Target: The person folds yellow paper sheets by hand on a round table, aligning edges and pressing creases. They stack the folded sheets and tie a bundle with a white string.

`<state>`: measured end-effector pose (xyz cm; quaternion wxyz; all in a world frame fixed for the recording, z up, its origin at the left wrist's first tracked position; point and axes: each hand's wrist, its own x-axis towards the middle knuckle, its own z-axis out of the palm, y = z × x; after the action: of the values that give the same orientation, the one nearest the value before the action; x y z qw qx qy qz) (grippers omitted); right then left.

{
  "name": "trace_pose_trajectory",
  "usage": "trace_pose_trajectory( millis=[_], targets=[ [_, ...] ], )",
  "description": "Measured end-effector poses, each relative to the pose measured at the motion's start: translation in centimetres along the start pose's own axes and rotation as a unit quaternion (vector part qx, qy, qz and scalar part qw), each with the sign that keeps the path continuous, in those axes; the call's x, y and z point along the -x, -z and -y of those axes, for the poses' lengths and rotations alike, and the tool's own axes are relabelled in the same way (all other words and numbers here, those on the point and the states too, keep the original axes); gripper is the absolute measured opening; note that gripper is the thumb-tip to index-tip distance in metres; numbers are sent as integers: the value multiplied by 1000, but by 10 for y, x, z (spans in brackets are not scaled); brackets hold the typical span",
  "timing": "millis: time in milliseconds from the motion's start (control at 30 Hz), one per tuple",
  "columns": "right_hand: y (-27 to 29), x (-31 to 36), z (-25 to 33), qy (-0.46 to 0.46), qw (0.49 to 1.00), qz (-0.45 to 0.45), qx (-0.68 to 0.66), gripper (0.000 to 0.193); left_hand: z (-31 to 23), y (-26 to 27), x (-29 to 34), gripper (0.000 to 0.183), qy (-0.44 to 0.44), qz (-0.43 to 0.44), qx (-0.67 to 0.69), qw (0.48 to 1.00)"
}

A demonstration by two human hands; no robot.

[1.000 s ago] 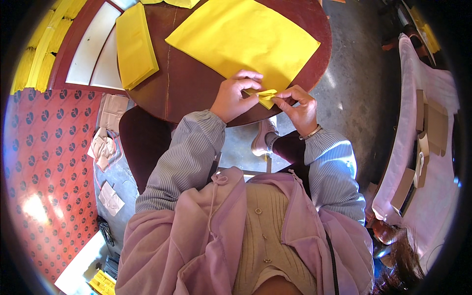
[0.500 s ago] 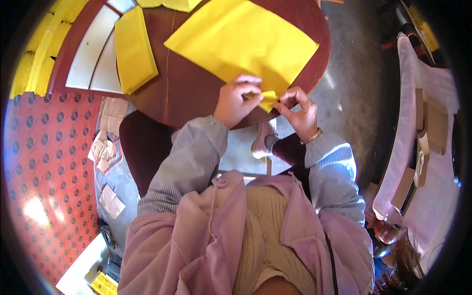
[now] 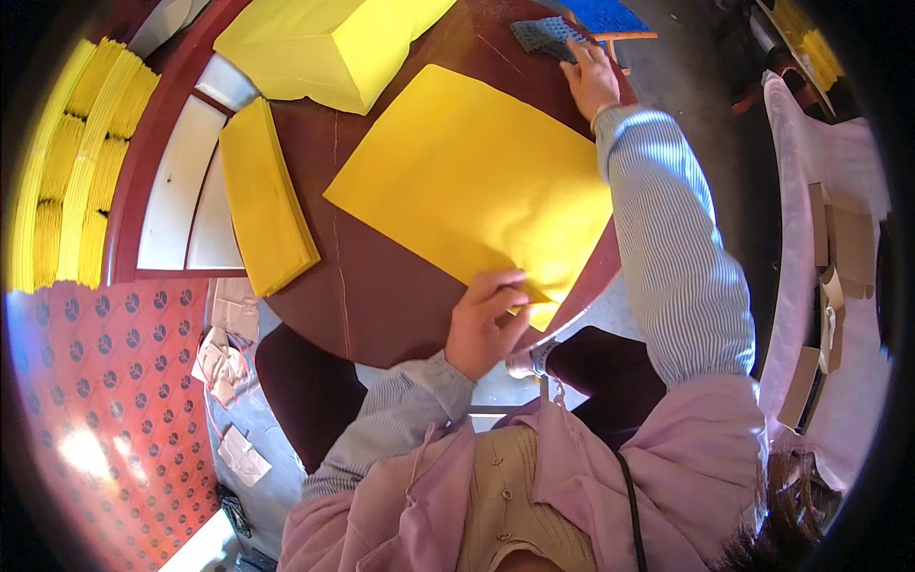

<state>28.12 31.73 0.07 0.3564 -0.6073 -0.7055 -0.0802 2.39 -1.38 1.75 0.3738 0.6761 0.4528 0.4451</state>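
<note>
A large yellow paper sheet [image 3: 467, 181] lies at a slant on the dark red round table [image 3: 381, 315]. Its near corner has a small crumpled fold. My left hand [image 3: 488, 322] has its fingers curled at that corner, with the fold at the thumb and fingertips. My right arm stretches to the far right of the table. There my right hand [image 3: 593, 81] has thumb and fingers apart, its fingertips at the edge of a blue-grey textured piece [image 3: 548, 36], perhaps a cloth. Whether they touch it is hard to tell.
A folded yellow stack [image 3: 267, 200] lies on the table's left side. Behind it sits a larger yellow paper piece [image 3: 324, 52]. Piled yellow bundles [image 3: 76, 172] stand far left. A blue-topped stool [image 3: 610, 14] is beyond the table. Cardboard pieces [image 3: 848, 248] rest on pink cloth at right.
My right hand has left the sheet's near corner and reached out to the blue-grey piece. My left hand stays at the corner. The view has shifted, showing more of the table's far side.
</note>
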Motion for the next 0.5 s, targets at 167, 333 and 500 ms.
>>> trace_pose_trajectory(
  millis=[167, 333, 500],
  targets=[
    [-36, -43, -30, -20, 979, 106, 172, 24, 0, 4, -2, 13, 18, 20, -6, 1000],
    [-17, -51, -16, -95, 985, 105, 98, 46, 2, 5, -3, 15, 4, 21, -28, 999],
    [41, 18, 30, -110, 953, 20, -281, 37, -1, 4, -3, 14, 26, 5, 1, 1000]
  ],
)
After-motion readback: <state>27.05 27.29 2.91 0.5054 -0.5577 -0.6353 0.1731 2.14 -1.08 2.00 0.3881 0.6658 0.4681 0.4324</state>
